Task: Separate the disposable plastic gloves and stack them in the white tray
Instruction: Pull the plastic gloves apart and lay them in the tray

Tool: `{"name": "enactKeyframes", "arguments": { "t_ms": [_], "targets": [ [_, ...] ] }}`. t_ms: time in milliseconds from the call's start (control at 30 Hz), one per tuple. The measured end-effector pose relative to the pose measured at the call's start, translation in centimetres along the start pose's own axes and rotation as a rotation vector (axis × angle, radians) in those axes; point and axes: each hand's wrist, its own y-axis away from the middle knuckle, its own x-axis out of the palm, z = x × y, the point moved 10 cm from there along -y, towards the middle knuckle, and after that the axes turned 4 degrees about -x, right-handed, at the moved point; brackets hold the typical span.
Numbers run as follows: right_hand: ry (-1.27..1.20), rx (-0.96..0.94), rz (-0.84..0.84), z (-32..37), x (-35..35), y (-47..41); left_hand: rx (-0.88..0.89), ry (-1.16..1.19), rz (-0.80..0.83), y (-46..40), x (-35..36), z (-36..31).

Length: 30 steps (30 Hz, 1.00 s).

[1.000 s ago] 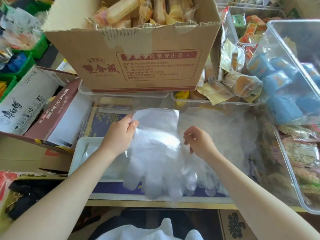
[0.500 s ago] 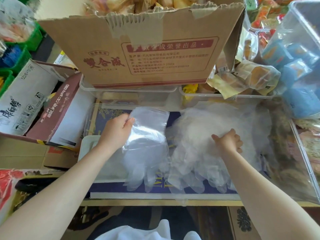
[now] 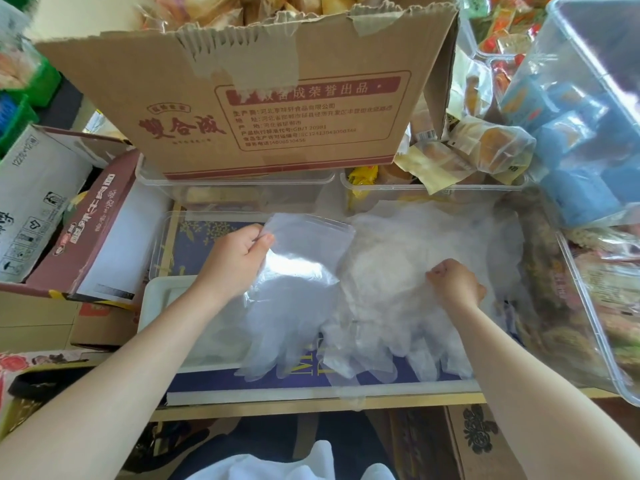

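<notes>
While left hand (image 3: pixel 235 261) pinches one glove (image 3: pixel 298 271), right hand (image 3: pixel 453 285) grips glove pile (image 3: pixel 408 258)

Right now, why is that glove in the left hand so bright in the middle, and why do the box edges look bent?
Head view: overhead light glares off the shiny glove the left hand pinches; the wide-angle lens bows the cardboard box and bins near the edges; the glove pile under the right hand looks hazy, its layers hard to tell apart.

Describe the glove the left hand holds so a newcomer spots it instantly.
Start at the big cardboard box at top; below it, the left hand pinches a single clear glove by its cuff. Unlike the heaped glove pile under the right hand, it hangs flat, fingers over the white tray.
</notes>
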Motion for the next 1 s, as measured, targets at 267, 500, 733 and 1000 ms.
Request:
{"name": "enactKeyframes", "arguments": {
  "t_ms": [267,500,733,1000],
  "targets": [
    [-0.578,-0.311,-0.027,4.2,-7.0,2.9,0.088,0.171,-0.085,-0.2,-0.1,-3.5],
    [-1.09,-0.496,0.317,8.2,-12.4,5.4,0.14,0.231,-0.262,-0.7,-0.6,-7.0],
    [-1.229,-0.488,0.355,7.6,-16.0,5.4,0.073,0.277,-0.306,-0.9,1.3,-7.5],
    [-1.679,-0.403,0.655,9.2,-16.9,8.7,-0.008,0.483,-0.129,0.4,7.0,-9.8]
  ]
}}
